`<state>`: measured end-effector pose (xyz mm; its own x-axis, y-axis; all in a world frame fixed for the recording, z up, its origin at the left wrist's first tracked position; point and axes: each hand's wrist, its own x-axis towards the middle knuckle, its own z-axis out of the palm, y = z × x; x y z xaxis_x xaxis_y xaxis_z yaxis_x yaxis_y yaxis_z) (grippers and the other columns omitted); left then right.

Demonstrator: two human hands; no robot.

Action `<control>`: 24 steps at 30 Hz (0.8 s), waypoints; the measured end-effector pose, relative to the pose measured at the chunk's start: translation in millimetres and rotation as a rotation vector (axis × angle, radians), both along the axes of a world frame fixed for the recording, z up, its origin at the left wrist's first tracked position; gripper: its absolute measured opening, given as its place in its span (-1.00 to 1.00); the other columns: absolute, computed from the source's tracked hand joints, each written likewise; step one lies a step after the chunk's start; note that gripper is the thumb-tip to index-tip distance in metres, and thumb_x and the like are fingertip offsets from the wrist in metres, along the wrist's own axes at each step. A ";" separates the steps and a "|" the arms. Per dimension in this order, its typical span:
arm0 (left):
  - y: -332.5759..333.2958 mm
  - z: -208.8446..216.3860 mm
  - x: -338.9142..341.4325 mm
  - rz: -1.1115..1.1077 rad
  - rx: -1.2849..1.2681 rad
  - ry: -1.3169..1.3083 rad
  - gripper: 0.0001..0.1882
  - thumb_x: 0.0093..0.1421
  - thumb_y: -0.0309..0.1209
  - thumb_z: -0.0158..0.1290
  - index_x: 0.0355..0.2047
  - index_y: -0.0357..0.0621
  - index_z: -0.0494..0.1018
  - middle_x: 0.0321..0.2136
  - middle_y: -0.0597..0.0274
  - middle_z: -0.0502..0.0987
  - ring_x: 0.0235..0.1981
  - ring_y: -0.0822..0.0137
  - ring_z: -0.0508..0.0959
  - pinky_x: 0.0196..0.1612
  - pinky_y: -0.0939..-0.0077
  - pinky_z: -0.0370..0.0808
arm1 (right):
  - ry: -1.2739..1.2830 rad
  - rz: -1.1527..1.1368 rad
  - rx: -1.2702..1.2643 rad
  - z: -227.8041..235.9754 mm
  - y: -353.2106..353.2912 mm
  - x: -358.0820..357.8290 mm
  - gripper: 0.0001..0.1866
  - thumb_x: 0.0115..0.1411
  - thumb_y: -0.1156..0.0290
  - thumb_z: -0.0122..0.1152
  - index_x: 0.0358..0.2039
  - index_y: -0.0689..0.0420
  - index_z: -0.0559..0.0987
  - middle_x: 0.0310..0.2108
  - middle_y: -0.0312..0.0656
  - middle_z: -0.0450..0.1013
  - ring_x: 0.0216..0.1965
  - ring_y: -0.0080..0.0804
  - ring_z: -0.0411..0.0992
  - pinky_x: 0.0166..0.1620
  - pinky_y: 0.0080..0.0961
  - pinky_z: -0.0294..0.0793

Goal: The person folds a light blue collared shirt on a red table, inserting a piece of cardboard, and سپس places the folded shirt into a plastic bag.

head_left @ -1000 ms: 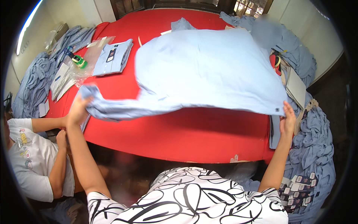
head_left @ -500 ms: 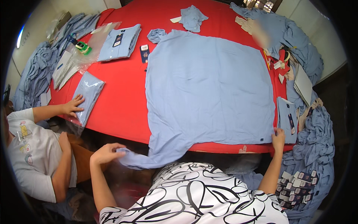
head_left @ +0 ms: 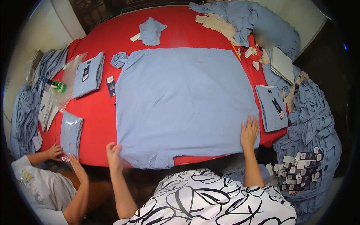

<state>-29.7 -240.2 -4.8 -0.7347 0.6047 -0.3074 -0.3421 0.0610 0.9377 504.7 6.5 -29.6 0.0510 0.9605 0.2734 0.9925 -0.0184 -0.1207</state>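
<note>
A light blue shirt (head_left: 183,101) lies spread wide over the red table, its near left part hanging in loose folds past the table's front edge. Flat on its near right corner rests my right hand (head_left: 249,133), open, the fingers stretched out on the cloth. My left hand (head_left: 114,153) is beside the near left corner of the shirt. It is smeared by motion, so whether its fingers grip the cloth cannot be made out. Just right of the shirt is a folded blue shirt (head_left: 267,108) with a dark hang tag (head_left: 278,108) on it.
At left, a co-worker's hands (head_left: 77,168) touch a bagged folded shirt (head_left: 71,131). Beyond it are another folded shirt (head_left: 86,78), a green tape dispenser (head_left: 59,86) and a loose tag (head_left: 111,86). Garment heaps (head_left: 309,112) and several tags (head_left: 300,168) lie right.
My left hand has brought the shirt's loose near left part in from the side, and it now lies closer to the body. My right hand went from the corner edge to flat on the cloth. The view shifted.
</note>
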 end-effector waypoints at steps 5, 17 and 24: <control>-7.2 42.7 -7.0 -0.302 -0.573 0.332 -0.73 0.19 -0.53 0.13 -0.10 -0.17 0.40 -0.25 0.17 0.48 -0.21 0.32 0.50 -0.09 0.40 0.45 | -0.067 -0.044 -0.066 0.6 -6.8 3.6 -0.36 0.31 0.19 0.06 0.33 0.16 0.22 0.39 0.11 0.03 0.43 0.12 -0.12 0.40 0.07 -0.19; 316.1 0.5 -62.0 -0.154 -0.413 1.623 -0.53 0.33 -0.10 -0.03 0.16 -0.06 0.43 0.22 0.07 0.35 0.26 -0.01 0.27 0.33 -0.09 0.06 | 0.146 0.355 0.184 43.0 294.3 -103.0 -0.42 0.34 0.18 0.03 0.32 0.08 0.27 0.36 0.02 0.12 0.41 -0.01 0.00 0.40 -0.02 -0.06; 353.0 4.0 -112.7 -0.041 -0.576 1.134 -0.38 0.33 0.02 -0.06 0.23 -0.13 0.32 0.02 -0.20 0.49 0.08 -0.11 0.45 0.13 0.11 0.34 | 0.110 0.270 0.224 33.6 336.6 -74.0 -0.58 0.29 0.24 0.10 0.12 0.09 0.46 0.21 -0.05 0.31 0.24 -0.05 0.21 0.26 -0.04 0.16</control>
<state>-142.3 112.8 -0.8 -0.7410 0.6218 0.2536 0.6426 0.5470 0.5365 430.7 343.1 4.0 -0.1555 0.8603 0.4854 0.9388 0.2816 -0.1984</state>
